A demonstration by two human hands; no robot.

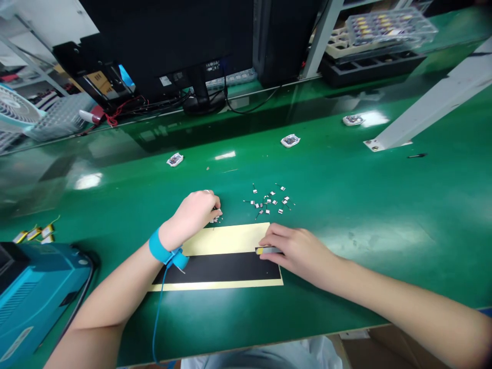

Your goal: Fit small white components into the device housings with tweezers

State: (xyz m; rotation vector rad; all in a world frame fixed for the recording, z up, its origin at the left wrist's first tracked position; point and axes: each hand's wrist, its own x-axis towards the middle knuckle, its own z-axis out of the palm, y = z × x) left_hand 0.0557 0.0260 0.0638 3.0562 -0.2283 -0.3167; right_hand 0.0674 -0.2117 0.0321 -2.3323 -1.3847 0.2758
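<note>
My left hand (196, 211) is curled with fingers pinched on a few tiny silver parts (216, 219) at the far edge of a yellow backing sheet (226, 239). A blue wrist strap with a cord (164, 250) circles that wrist. My right hand (298, 251) rests on the sheet's right end, fingers closed on a small grey tool with a yellow tip (266, 250), at the edge of the black strip (219, 268). Several more small silver parts (270, 201) lie scattered on the green bench just beyond the sheet.
Three small white modules (175, 160) (290, 140) (352, 120) lie farther back. A blue machine (36, 292) sits at the near left, with small yellow-tagged pieces (35, 233) beside it. A monitor stand (202, 100), trays (380, 38) and a white frame leg (426, 110) line the back and right.
</note>
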